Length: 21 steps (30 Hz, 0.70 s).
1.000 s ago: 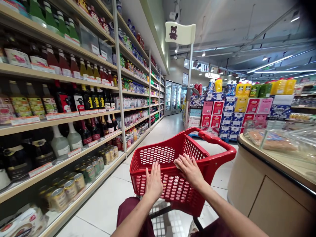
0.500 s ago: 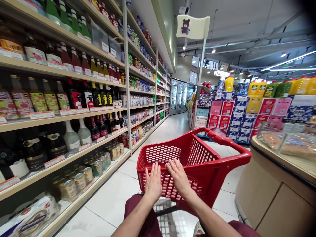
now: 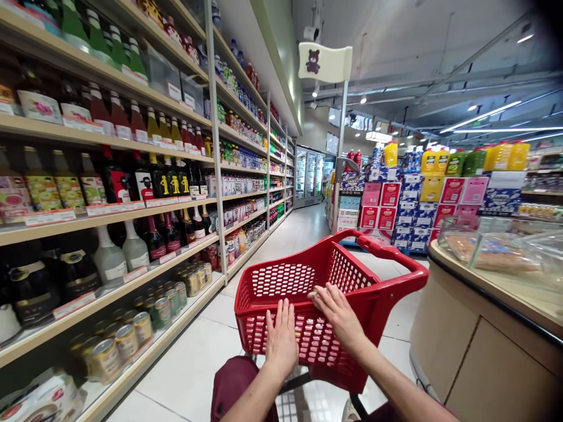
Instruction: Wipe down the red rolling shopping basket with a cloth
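A red plastic shopping cart [image 3: 308, 337] with perforated basket walls stands in front of me, its handle to the right. My left hand [image 3: 281, 337] is stretched out flat near the cart's near side wall, fingers pointing up. Farther right, my right hand [image 3: 338, 310] reaches over the rim of the same wall, fingers extended and close together. Neither hand grasps anything visible. Whether the palms touch the cart is hidden behind the hands. My bent knee [image 3: 237, 384] in dark red trousers is just below the basket.
Long shelves [image 3: 109, 208] of bottles and cans line the left side. A rounded wooden counter [image 3: 466, 328] with clear covers and packaged food stands at right. Stacked drink boxes [image 3: 372, 217] are beyond the cart. A tiled aisle [image 3: 292, 234] leads back to glass-door fridges [image 3: 308, 173].
My right hand has moved right along the cart's rim, widening the gap from my left hand. The left has lowered slightly against the cart. The whole view has shifted a little.
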Tool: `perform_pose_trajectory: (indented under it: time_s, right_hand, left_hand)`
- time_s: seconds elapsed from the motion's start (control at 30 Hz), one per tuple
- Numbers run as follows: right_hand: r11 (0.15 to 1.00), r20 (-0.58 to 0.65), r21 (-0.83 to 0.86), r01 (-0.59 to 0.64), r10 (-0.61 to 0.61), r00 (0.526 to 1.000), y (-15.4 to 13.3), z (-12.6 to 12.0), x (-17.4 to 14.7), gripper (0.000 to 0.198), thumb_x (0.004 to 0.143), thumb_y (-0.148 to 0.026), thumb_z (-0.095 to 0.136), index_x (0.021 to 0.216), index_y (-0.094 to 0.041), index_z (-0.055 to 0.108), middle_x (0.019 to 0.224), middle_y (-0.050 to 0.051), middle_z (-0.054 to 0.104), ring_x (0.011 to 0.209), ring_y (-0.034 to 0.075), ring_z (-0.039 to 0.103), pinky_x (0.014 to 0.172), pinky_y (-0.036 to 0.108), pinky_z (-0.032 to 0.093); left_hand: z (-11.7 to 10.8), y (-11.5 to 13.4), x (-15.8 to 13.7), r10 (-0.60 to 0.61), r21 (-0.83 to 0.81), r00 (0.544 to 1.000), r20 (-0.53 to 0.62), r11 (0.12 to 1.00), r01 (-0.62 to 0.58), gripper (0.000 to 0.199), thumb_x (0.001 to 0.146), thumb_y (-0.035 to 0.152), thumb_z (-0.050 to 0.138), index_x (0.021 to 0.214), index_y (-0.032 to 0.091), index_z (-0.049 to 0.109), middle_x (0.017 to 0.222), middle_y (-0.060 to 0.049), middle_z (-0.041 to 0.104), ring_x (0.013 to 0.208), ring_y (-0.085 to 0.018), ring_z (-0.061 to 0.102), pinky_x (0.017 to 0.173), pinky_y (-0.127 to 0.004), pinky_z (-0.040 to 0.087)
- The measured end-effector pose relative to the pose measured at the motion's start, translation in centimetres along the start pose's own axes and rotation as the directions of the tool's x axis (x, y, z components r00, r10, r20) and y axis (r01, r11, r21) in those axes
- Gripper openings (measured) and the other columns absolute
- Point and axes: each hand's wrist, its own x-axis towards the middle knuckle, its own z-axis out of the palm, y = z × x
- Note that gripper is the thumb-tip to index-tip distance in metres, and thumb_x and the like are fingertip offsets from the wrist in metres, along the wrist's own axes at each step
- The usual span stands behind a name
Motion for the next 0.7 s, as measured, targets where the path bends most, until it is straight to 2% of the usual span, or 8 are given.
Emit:
perform_pose_trajectory:
  time_s: [0.13, 0.2, 0.27, 0.37, 0.43, 0.5, 0.6, 0.7]
  right_hand:
    - [0.971, -0.065, -0.101, -0.218, 0.212, 0.975, 7.5, -2.1, -1.8, 0.055, 0.076, -0.002, 0.034, 0.126, -0.021, 0.041, 0.133, 0.004, 0.041, 0.129, 0.026, 0.019, 0.099, 0.049, 0.028]
    - [0.942, -0.116, -0.126, -0.312, 0.299, 0.947, 9.3, -2.7, -2.4, 0.055, 0.075, -0.003, 0.035, 0.127, -0.02, 0.04, 0.133, 0.006, 0.039, 0.128, 0.028, 0.02, 0.099, 0.05, 0.028]
    - [0.95, -0.121, -0.126, -0.286, 0.272, 0.955, 8.7, -2.5, -2.4, 0.057, 0.074, -0.003, 0.035, 0.129, -0.02, 0.039, 0.135, 0.006, 0.037, 0.128, 0.027, 0.022, 0.099, 0.049, 0.029]
    - [0.99, -0.059, -0.101, -0.099, 0.094, 0.994, 6.2, -1.6, -1.7, 0.055, 0.076, -0.004, 0.033, 0.127, -0.023, 0.041, 0.134, 0.002, 0.039, 0.127, 0.024, 0.024, 0.099, 0.045, 0.031]
    - [0.995, -0.016, -0.092, -0.03, 0.029, 0.999, 6.4, -1.6, -1.5, 0.053, 0.077, -0.004, 0.034, 0.126, -0.025, 0.042, 0.133, 0.0, 0.041, 0.127, 0.023, 0.024, 0.1, 0.043, 0.031]
    - [0.991, -0.012, -0.111, -0.075, 0.074, 0.997, 8.5, -2.1, -1.6, 0.053, 0.077, -0.004, 0.034, 0.126, -0.024, 0.042, 0.132, 0.002, 0.041, 0.127, 0.024, 0.024, 0.099, 0.044, 0.03]
    - [0.95, -0.075, -0.153, -0.271, 0.262, 0.962, 11.6, -3.1, -2.2, 0.051, 0.076, -0.006, 0.037, 0.126, -0.019, 0.043, 0.132, 0.006, 0.041, 0.127, 0.027, 0.023, 0.099, 0.047, 0.029]
    - [0.947, -0.084, -0.135, -0.291, 0.282, 0.956, 10.6, -3.0, -2.3, 0.051, 0.076, -0.005, 0.036, 0.124, -0.018, 0.044, 0.132, 0.007, 0.041, 0.127, 0.027, 0.023, 0.099, 0.047, 0.028]
  left_hand:
    - [-1.0, 0.6, 0.3, -0.021, -0.021, 0.999, 0.04, 1.0, 0.022, 0.069, 0.07, 0.016, 0.037, 0.135, 0.011, 0.016, 0.143, -0.008, 0.015, 0.132, -0.024, 0.006, 0.105, -0.05, 0.01]
    - [-1.5, 1.2, 0.6, -0.011, -0.053, 0.998, 0.062, 0.999, 0.014, 0.068, 0.071, 0.018, 0.037, 0.135, 0.01, 0.016, 0.143, -0.009, 0.014, 0.132, -0.024, 0.008, 0.105, -0.051, 0.011]
    - [-1.8, 2.1, 1.1, 0.026, -0.077, 0.997, 0.07, 0.997, -0.021, 0.068, 0.071, 0.018, 0.036, 0.135, 0.01, 0.016, 0.143, -0.008, 0.012, 0.131, -0.023, 0.008, 0.105, -0.05, 0.011]
    - [-1.7, 3.6, 1.6, 0.055, -0.082, 0.996, 0.065, 0.995, -0.05, 0.07, 0.069, 0.016, 0.037, 0.135, 0.01, 0.016, 0.143, -0.008, 0.012, 0.132, -0.023, 0.008, 0.105, -0.05, 0.012]
    - [-1.4, 4.1, 1.8, 0.04, -0.076, 0.998, 0.058, 0.996, -0.036, 0.071, 0.067, 0.014, 0.037, 0.135, 0.01, 0.016, 0.143, -0.009, 0.012, 0.132, -0.023, 0.008, 0.105, -0.05, 0.012]
    - [-1.2, 4.3, 1.9, 0.04, -0.069, 0.998, 0.049, 0.997, -0.037, 0.072, 0.066, 0.012, 0.036, 0.135, 0.009, 0.016, 0.143, -0.009, 0.013, 0.132, -0.023, 0.008, 0.105, -0.05, 0.011]
    - [-1.4, 4.4, 2.0, 0.041, -0.056, 0.998, 0.046, 0.998, -0.039, 0.071, 0.067, 0.013, 0.037, 0.135, 0.009, 0.017, 0.143, -0.009, 0.015, 0.131, -0.024, 0.009, 0.105, -0.05, 0.011]
    - [-2.0, 4.5, 2.0, 0.025, -0.052, 0.998, 0.053, 0.998, -0.022, 0.071, 0.067, 0.016, 0.039, 0.134, 0.008, 0.019, 0.142, -0.01, 0.017, 0.131, -0.025, 0.01, 0.105, -0.05, 0.013]
